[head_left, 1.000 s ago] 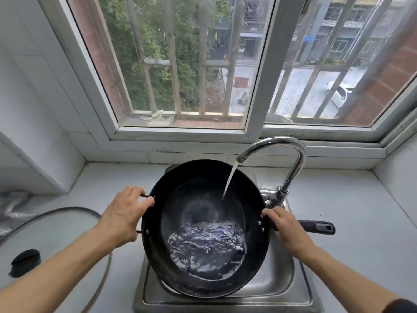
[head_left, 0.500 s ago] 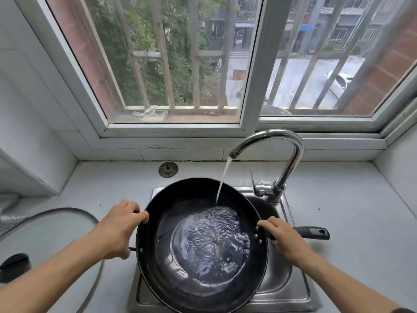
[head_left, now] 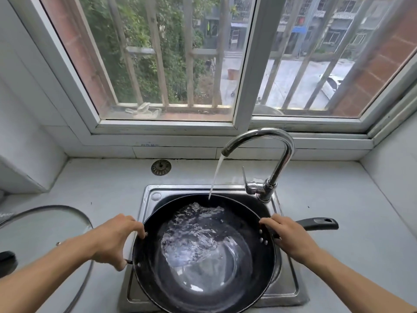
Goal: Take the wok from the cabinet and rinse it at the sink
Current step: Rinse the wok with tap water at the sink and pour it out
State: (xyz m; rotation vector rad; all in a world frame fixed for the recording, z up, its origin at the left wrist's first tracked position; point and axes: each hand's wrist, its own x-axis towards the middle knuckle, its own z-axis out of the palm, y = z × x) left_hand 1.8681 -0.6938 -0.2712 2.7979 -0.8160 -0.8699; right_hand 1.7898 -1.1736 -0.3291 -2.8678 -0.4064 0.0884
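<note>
Wok (head_left: pixel 203 256): black, round, sitting over the steel sink (head_left: pixel 291 288) and covering most of the basin; its far rim is lying under the spout, its near rim is reaching toward 6 o'clock of the view.
Wok handle (head_left: pixel 316 223): long, black, projecting from the wok toward 3 o'clock, over the sink edge and the counter.
Water (head_left: pixel 216 175): running in a thin stream from the spout and striking the wok near its 12 o'clock rim; it is pooling and rippling across the upper half of the pan's inside.
Left hand (head_left: pixel 115 239): gripping the wok's rim at 9 o'clock, fingers curled over the edge, thumb below near a small side handle that is mostly hidden.
Right hand (head_left: pixel 286 236): gripping the wok at 3 o'clock, where the long handle is joining the rim, fingers wrapped around it.
Faucet (head_left: pixel 270 154): chrome gooseneck, standing at the sink's 1 o'clock corner, spout curving toward 9 o'clock.
Strainer (head_left: pixel 161 167): round metal piece, lying flat on the counter (head_left: pixel 349 211) at 11 o'clock of the sink, well apart from the wok.
Glass lid (head_left: pixel 45 227): lying on the counter at 9 o'clock of the wok, near the left forearm; its dark knob is showing at the frame's left edge.
Window (head_left: pixel 248 64): barred, standing behind the counter at 12 o'clock.
</note>
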